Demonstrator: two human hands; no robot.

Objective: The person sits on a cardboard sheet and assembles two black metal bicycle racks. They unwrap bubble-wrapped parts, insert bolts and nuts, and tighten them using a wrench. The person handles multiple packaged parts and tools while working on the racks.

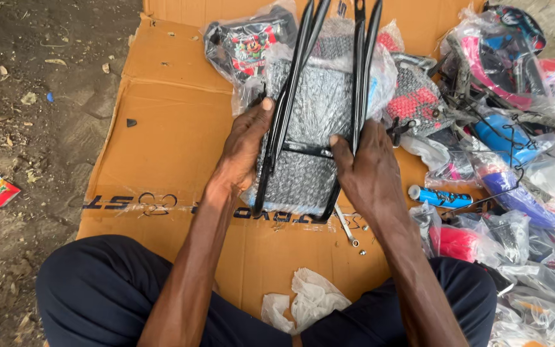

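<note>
Cardboard [162, 128]: both hands gripping frame [329, 83].

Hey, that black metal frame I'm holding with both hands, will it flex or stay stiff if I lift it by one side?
The black metal frame probably stays stiff: its thin rods are joined by a crossbar between the left hand and right hand. It looks fairly light, being open tubing. Glossy paint may be slippery, and its long legs could swing into the plastic-wrapped parts.

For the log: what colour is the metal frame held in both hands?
Black, seen in the head view: frame, left hand, right hand.
</note>
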